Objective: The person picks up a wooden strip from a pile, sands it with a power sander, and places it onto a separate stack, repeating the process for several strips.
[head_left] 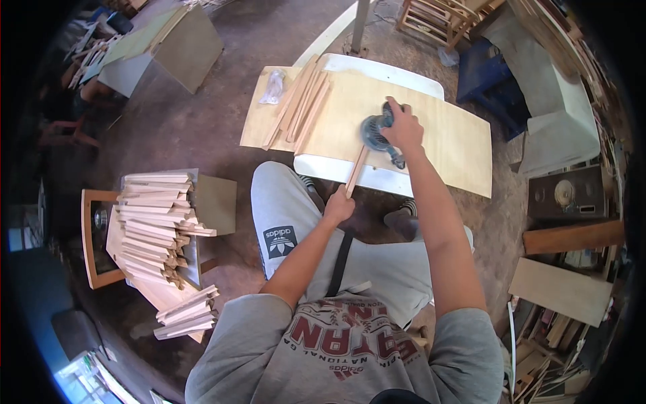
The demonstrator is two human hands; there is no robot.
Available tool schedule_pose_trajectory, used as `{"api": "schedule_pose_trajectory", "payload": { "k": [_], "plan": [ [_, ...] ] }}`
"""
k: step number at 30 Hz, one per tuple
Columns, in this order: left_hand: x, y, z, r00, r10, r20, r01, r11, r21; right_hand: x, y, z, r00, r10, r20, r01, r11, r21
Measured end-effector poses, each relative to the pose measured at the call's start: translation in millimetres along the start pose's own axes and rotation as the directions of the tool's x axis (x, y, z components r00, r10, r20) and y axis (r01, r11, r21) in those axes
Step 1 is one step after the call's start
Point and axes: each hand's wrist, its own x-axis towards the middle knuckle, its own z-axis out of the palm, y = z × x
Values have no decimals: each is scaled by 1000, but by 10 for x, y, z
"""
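Note:
My right hand (404, 128) is closed around the top of a blue-grey orbital sander (372, 132). Under the sander's pad lies the far end of a narrow wooden strip (357, 168). Its near end is gripped in my left hand (340, 205), just off the front edge of the work surface. That surface is a light plywood board (451, 141) resting on a white table (323, 168). To the left of the sander, several loose wooden strips (296, 108) lie side by side on the board. A clear plastic bag (273, 87) sits beyond them at the left corner.
A large stack of wooden strips (151, 229) rests on a chair (87, 236) at my left, with a smaller bundle (187, 313) nearer me. A metal post (360, 27) rises behind the table. Blue stand (488, 81), speaker box (565, 194) and boards (562, 289) line the right side.

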Motion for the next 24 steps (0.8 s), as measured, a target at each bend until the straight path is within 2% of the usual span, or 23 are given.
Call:
{"api": "schedule_pose_trajectory", "payload": {
  "k": [3,4,5,6,7,8,9,10,12,13,14,15,16,17,18,20,22,23,24],
  "plan": [
    [-25,35,-38,999,-5,-51,3,1000,-29,-38,287,23,996,57,-65,-61,996,-65],
    [-57,146,-73,992,-52,-113,39,993,-112,16,591,155,999,-15,-35,14,1000,-21],
    [-16,212,-185,978,-45,-205,2,978,-206,47,834,300,997,-36,-70,32,998,-58],
    [286,-86,-6,819,212,-534,-291,954,-67,64,938,263,999,40,-1,-40,997,-73],
    [268,68,-374,849,92,-521,-281,913,-297,-16,970,192,998,58,-23,-60,996,-59],
    [186,200,-835,854,3,-520,-289,835,-469,-115,824,33,985,169,-17,-170,975,-142],
    [109,340,-1309,853,-86,-515,-303,723,-621,-85,995,110,992,125,-25,-128,977,-171],
    [106,328,-1716,831,-158,-534,-341,613,-713,-90,1041,83,994,103,-24,-106,971,-214],
    [-187,-44,-2532,678,-250,-691,-426,632,-647,-51,1189,173,993,99,-66,-113,963,-244],
    [-138,-510,-2774,485,-286,-826,-379,783,-494,-70,1180,169,992,106,-67,-120,960,-252],
    [-438,-717,-3120,316,-209,-926,-216,934,-284,-96,1189,155,990,121,-70,-135,956,-259],
    [-582,-1146,-3357,123,-180,-976,-106,975,-193,-119,1182,143,987,141,-73,-155,952,-264],
    [-954,-1292,-3646,169,-417,-893,-42,902,-429,-139,1166,131,986,150,-74,-165,950,-264],
    [-1292,-1437,-3832,138,-405,-904,-48,909,-415,-154,1160,121,984,160,-74,-175,948,-266],
    [-1477,-1850,-3972,-3,-238,-971,76,968,-238,-174,1153,122,983,170,-71,-183,945,-270],
    [-1989,-2057,-4194,24,-291,-956,346,900,-265,-193,1124,96,984,165,-62,-175,949,-260],
    [-2025,-2419,-4137,-280,-32,-960,618,759,-206,-201,1105,120,987,152,-57,-162,953,-255],
    [-2002,-2527,-4131,-386,134,-913,726,654,-211,-200,1111,135,987,146,-61,-157,955,-253],
    [-2002,-2476,-4106,-343,145,-928,729,665,-166,-195,1123,143,988,141,-64,-153,955,-253]
  ]
}}
